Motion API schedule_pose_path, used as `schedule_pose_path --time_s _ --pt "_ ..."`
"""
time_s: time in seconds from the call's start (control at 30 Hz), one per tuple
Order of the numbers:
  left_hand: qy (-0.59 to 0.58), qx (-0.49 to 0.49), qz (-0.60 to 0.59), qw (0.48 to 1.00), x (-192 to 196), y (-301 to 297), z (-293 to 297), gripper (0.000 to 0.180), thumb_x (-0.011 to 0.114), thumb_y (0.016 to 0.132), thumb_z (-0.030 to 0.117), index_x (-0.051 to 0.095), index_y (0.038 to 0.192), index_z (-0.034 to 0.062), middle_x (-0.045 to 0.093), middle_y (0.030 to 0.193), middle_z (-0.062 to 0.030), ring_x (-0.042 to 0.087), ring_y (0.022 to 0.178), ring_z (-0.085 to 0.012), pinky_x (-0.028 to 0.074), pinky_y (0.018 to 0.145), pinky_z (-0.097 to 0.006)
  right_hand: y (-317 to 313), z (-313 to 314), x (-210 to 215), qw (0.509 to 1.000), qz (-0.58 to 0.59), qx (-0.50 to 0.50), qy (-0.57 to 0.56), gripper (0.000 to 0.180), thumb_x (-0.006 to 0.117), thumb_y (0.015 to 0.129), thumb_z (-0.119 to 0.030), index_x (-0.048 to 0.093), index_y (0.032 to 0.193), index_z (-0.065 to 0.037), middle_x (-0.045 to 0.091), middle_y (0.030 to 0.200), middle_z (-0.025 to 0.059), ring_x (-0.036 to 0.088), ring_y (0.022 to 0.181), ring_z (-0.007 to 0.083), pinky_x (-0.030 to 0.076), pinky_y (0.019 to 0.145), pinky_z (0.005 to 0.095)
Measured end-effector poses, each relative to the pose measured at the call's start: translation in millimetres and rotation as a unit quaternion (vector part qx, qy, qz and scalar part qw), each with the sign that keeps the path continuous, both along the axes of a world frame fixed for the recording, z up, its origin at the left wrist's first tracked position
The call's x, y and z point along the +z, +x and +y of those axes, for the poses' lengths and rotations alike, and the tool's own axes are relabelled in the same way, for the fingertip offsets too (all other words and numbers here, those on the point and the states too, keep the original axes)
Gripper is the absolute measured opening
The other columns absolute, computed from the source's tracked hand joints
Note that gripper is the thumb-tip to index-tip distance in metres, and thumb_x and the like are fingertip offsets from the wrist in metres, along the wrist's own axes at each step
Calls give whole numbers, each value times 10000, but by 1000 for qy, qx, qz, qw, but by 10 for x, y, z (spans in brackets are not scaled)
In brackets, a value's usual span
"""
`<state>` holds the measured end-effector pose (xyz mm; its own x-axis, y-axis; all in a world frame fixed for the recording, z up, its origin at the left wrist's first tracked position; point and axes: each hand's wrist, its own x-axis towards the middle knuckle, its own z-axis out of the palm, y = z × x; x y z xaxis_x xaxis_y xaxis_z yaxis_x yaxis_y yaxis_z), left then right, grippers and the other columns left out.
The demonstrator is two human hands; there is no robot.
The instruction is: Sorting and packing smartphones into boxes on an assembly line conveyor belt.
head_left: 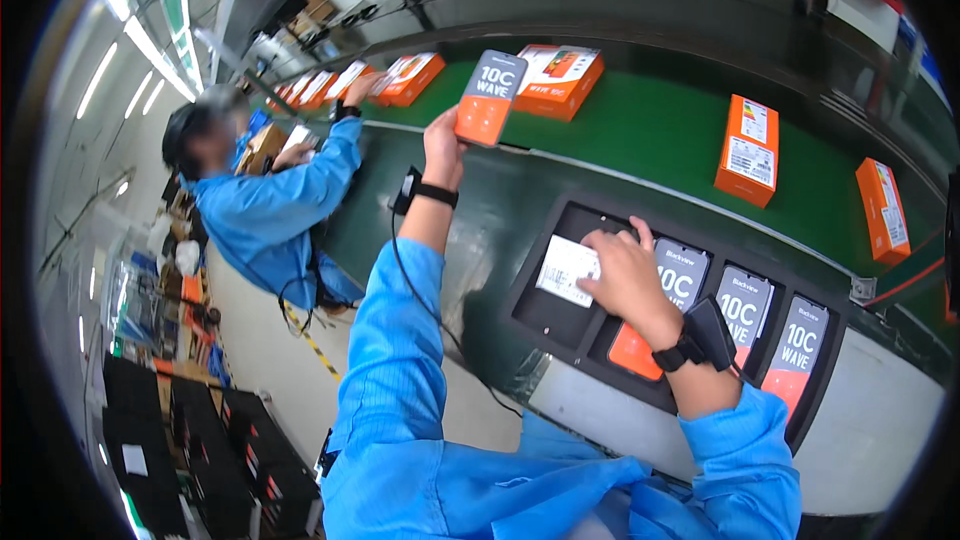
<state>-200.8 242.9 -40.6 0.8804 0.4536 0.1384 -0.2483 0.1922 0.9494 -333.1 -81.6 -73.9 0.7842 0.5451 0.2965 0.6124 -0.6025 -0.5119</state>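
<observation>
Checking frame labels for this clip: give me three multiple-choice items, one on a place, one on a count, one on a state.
1. Where is the grey-and-orange box that the left hand holds?
A. Raised at the near edge of the green belt
B. In the black tray
C. On the floor

2. How many grey-and-orange boxes lie uncovered in the black tray to the right of the right hand?
A. One
B. Three
C. Five

3. What is the right hand doing?
A. Hanging free in the air
B. Resting on a white label in the tray
C. Gripping an orange box on the belt

Answers: 1 A, the box sits in the fingers up by the belt's edge. 2 B, three lie in adjoining slots. 3 B, the fingers lie on the label.
</observation>
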Motion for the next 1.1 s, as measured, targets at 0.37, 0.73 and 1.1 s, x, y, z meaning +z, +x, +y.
schedule_pose_path --time_s 0.37,0.73,1.1 --pt "224 103 37 969 -633 2324 419 275 513 918 149 692 992 -47 706 919 -140 676 824 -227 514 737 -333 -64 47 116 1000 -12 -9 21 428 786 662 -140 565 1017 -52 574 869 74 558 935 256 251 1121 461" --pt "729 205 0 653 -761 2136 -337 559 473 906 506 619 1179 42 612 1183 -203 444 1254 -388 335 1026 -546 -59 83 150 1000 23 -9 3 504 795 665 -132 569 1111 -71 581 925 64 539 974 248 221 1133 468" --pt "716 -38 -7 697 -285 1449 -1623 765 706 644 409 528 1300 58 551 1261 -217 571 1120 -353 483 925 -444 -85 56 37 998 -40 -23 45 386 754 665 -107 579 1000 -26 566 846 82 547 913 255 240 1135 466"
